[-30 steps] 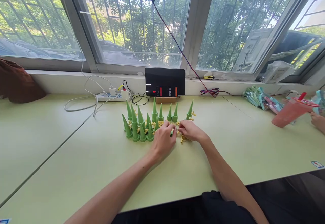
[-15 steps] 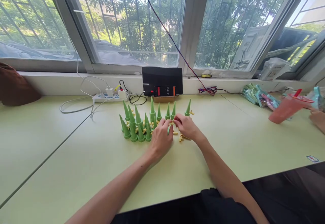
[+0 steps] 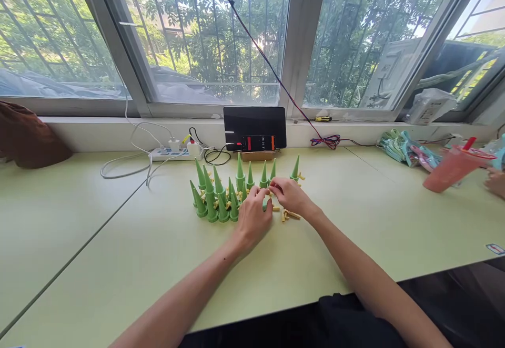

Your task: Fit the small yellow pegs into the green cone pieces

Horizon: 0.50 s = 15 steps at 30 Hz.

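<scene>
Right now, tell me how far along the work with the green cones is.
Looks done: many green cones stand upright on the table. In hand: the left hand and right hand meet over one green piece; their grip is hidden. Left: loose yellow pieces lie by the right hand and among the cones.

- The left hand (image 3: 254,216) is bare, and the left forearm (image 3: 189,290) behind it is uncovered from the wrist down to the lower edge of the view
- The right hand (image 3: 291,196) is bare too, and the right forearm (image 3: 355,269) is uncovered as far as the view shows it
- Both arms are slim, and the fingers (image 3: 258,196) are long and thin
- Black clothing (image 3: 315,321) fills the lower edge between the two arms; it is plain, dark and softly folded, and which garment it is cannot be told
</scene>
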Available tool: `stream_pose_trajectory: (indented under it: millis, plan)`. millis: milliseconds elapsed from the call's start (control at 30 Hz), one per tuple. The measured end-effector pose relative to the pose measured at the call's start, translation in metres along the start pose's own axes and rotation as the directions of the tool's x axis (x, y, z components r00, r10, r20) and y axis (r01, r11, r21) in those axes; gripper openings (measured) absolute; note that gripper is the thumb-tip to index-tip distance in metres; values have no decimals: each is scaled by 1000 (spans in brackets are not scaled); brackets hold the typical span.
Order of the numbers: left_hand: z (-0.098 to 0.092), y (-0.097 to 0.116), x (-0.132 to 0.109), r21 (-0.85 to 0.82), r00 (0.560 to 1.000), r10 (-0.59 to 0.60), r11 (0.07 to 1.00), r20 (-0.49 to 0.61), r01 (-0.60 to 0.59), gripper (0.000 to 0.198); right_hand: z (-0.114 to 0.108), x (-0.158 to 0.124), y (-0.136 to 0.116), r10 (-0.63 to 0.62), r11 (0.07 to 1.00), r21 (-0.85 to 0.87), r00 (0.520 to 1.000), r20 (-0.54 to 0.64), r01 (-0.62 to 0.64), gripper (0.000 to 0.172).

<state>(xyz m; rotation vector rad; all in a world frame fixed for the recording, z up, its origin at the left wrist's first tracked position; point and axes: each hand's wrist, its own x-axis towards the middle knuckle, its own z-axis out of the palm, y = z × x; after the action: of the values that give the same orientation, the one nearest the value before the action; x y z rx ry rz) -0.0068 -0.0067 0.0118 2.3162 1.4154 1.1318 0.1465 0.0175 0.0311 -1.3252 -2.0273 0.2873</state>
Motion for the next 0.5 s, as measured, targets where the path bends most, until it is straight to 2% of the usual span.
stream_pose_trajectory:
  millis: [167, 300, 500]
  plan:
    - [2, -2, 0, 23, 1000, -18, 1000, -2, 18, 16, 3, 5, 0, -46, 999, -27, 999, -5, 46, 20]
    - [2, -3, 0, 39, 999, -32, 999, 18, 31, 15, 6, -2, -2, -41, 999, 6, 998, -46, 41, 21]
    - [4, -3, -1, 44, 995, -77, 996, 57, 75, 14, -7, -14, 1, -11, 999, 48, 993, -117, 17, 21]
